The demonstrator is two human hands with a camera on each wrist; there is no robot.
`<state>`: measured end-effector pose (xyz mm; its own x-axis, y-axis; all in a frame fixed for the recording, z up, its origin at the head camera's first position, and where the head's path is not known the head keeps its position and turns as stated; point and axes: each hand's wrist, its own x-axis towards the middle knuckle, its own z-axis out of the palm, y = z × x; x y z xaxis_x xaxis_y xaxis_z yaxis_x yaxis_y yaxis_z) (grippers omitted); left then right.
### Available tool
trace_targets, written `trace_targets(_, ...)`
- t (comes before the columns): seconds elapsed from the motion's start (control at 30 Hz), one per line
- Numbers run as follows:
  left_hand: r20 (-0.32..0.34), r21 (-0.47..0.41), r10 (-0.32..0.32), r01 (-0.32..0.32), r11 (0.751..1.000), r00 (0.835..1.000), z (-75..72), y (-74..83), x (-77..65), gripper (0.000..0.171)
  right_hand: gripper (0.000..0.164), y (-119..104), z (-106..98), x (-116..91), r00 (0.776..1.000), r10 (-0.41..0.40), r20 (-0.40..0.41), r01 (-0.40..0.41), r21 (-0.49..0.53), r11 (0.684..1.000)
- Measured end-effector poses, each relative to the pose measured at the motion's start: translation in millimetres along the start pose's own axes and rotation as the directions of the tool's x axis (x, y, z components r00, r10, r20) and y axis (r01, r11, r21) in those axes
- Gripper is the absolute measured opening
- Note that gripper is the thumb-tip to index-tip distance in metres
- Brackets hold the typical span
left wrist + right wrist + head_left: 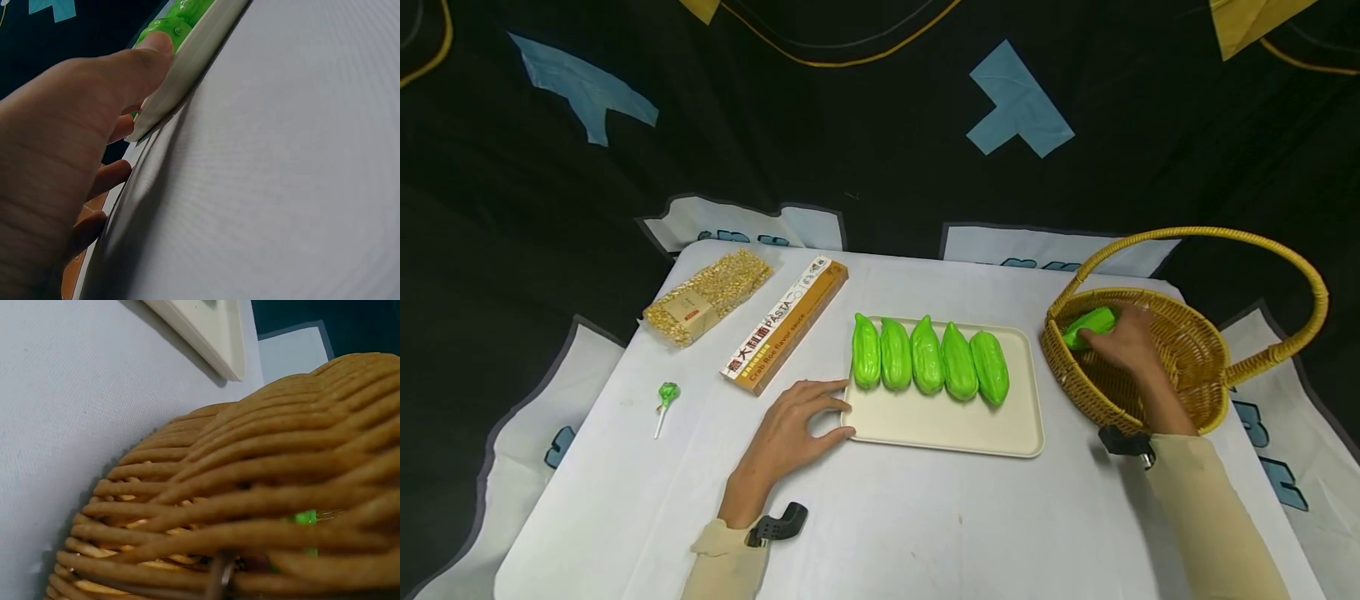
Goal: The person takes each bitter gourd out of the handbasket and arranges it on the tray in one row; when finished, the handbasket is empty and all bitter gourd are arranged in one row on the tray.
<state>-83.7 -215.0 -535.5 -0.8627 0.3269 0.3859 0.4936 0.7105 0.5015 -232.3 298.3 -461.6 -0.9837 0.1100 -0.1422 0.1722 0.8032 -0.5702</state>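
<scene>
In the head view, my right hand (1127,337) reaches inside the wicker basket (1180,333) and grips a green bitter melon (1088,327) near the basket's left wall. In the right wrist view the weave hides that hand, and only a bit of green (306,517) shows through. Several glossy green bitter melons (927,358) lie side by side along the far half of a cream tray (940,427). My left hand (793,423) touches the tray's left edge with loosely spread fingers. The left wrist view has its thumb (153,62) against the tray's rim.
Left of the tray lies a pasta box (786,325), slanted. Behind it is a clear bag of yellow grains (707,296), and a green lollipop (666,396) lies nearer the left edge. The basket's tall handle (1225,233) arches above its opening. A white cloth covers the table.
</scene>
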Motion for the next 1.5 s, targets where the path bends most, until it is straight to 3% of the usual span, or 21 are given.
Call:
trace_targets(0.6,-0.014,0.005,0.016,-0.016,1.000,1.000,0.3,-0.2,-0.2,0.034,0.087,-3.8,5.9,-0.7,0.999,-0.042,-0.011,0.042,0.019,0.999)
trace_targets(1.1,0.004,0.006,0.002,-0.002,1.000,1.000,0.0,0.6,-0.3,0.034,0.090,-0.6,-5.0,-21.3,0.997,-0.073,0.001,0.073,0.033,0.997)
trace_targets(1.5,-0.007,0.005,0.016,-0.016,1.000,1.000,1.2,-2.3,0.4,0.035,0.085,2.4,-16.4,-42.3,0.990,-0.111,-0.088,0.116,0.052,0.992)
